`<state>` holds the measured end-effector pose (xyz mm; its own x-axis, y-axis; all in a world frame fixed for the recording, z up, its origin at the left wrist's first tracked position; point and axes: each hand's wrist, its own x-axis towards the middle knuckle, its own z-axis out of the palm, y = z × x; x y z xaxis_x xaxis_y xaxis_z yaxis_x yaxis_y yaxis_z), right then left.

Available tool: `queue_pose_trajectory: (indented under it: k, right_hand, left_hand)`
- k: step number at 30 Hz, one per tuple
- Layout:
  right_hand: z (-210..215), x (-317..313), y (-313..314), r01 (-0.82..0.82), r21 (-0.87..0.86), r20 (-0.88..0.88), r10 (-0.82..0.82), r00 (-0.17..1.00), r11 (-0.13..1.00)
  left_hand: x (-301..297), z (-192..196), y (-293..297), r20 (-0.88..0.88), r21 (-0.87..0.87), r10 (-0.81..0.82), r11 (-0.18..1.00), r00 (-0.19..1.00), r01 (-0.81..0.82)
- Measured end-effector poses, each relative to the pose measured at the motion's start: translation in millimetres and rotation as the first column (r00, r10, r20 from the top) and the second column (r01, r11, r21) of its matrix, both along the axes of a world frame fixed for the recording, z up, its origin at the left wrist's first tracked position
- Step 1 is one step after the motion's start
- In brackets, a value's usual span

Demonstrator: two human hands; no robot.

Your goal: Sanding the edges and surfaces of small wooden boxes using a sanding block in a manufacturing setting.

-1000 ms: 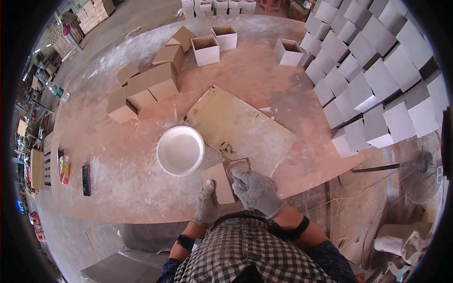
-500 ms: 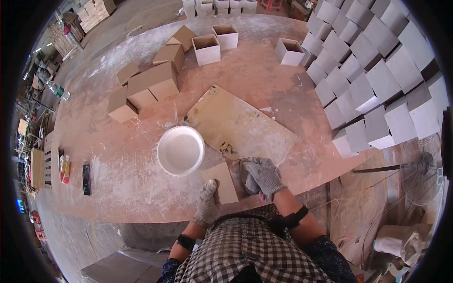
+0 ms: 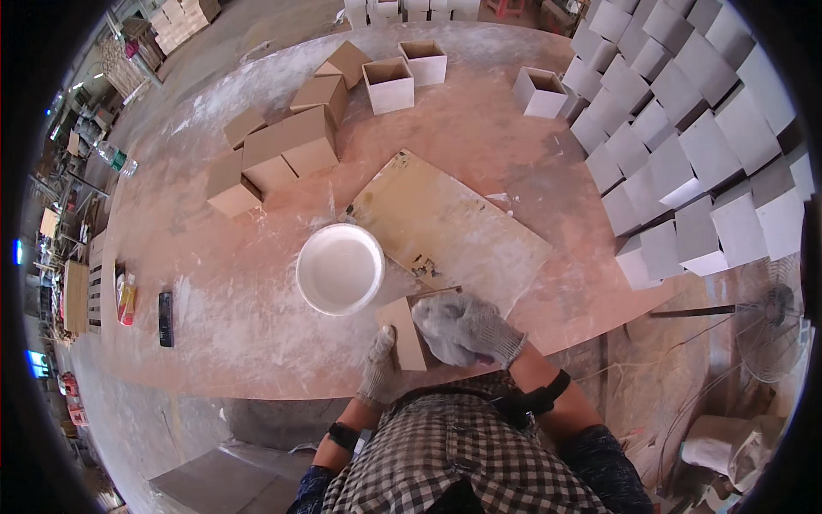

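A small brown box is tilted at the table's near edge, in front of my body. My left hand, in a grey knit glove, grips its left side with the thumb upright against the face. My right hand, gloved alike, is closed over the box's right side, slightly blurred. Whatever its fingers hold is hidden beneath them. A white bowl with whitish contents stands just beyond the box, to the left. Behind both lies a stained yellowish board, flat on the table.
Several brown boxes sit at the back left of the table. White-coated open boxes stand near them. Stacked white boxes fill the right side. A black remote-like object lies at left; a fan stands at right.
My right hand has shifted left and turned, now covering more of the box's right side. My left hand keeps its hold. The whole view has shifted slightly.
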<state>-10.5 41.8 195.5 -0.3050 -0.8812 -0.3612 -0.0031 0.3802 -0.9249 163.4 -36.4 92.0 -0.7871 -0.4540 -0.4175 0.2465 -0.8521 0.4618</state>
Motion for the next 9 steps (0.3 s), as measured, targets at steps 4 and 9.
queue_pose_trajectory:
  k: [4, 9]
  right_hand:
    - [-14.3, 5.9, 18.2, -0.265, 0.166, 0.022, 0.265, 0.964, 0.95]
    - [-5.7, -7.7, 28.0, -0.414, 0.153, 0.063, 0.409, 0.91, 0.897]
  left_hand:
    - [2.5, 12.6, -6.2, -0.154, 0.128, -0.084, 0.986, 0.984, 0.105]
    - [2.7, 9.6, -5.7, 0.004, 0.046, -0.079, 0.996, 0.997, 0.079]
